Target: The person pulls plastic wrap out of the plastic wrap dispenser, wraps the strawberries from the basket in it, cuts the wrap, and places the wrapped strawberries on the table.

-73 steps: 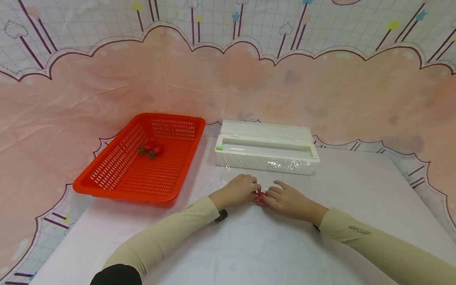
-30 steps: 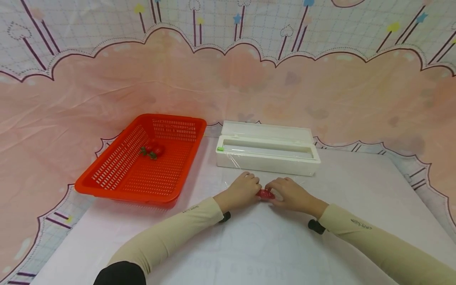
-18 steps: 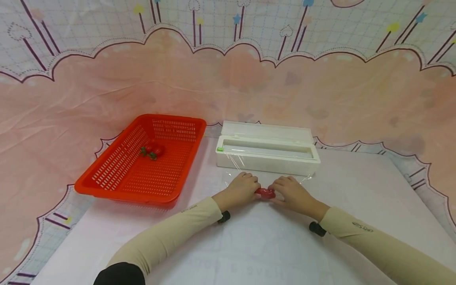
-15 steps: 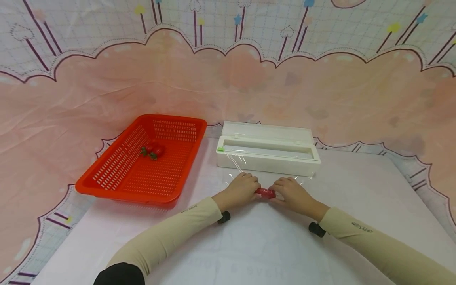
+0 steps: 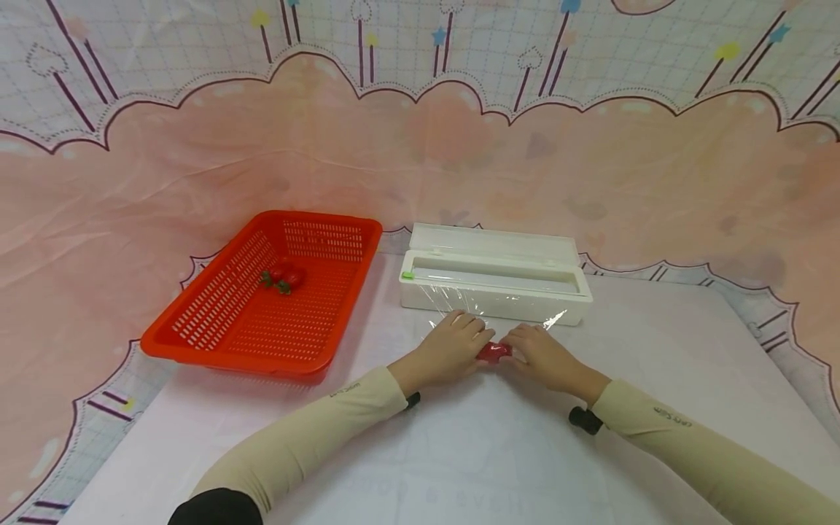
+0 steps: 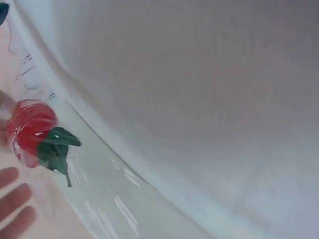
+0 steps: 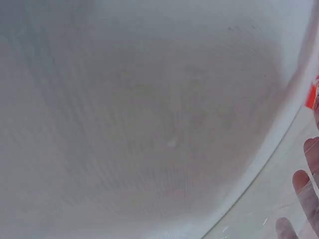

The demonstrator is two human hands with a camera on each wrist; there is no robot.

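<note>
A red strawberry [image 5: 494,351] wrapped in clear cling film [image 5: 459,310] lies on the table between my hands, just in front of the white film dispenser box [image 5: 492,286]. My left hand [image 5: 454,341] rests on the film with its fingers stretched forward, touching the berry's left side. My right hand [image 5: 539,353] has its fingers curled against the berry's right end. In the left wrist view the film-covered strawberry [image 6: 31,130] shows its green leaves, with straight fingertips [image 6: 14,203] below it. The right wrist view shows mostly the box wall [image 7: 149,124] and a few fingertips [image 7: 305,191].
A red slotted basket [image 5: 223,313] stands at the left with strawberries [image 5: 282,277] in it. The dispenser's lid is open toward the back. A pink patterned cloth [image 5: 420,160] hangs behind and covers the table [image 5: 656,350].
Both hands and the wrapped strawberry have shifted forward toward the box. The left hand's fingers have straightened, and film now lies against the box front.
</note>
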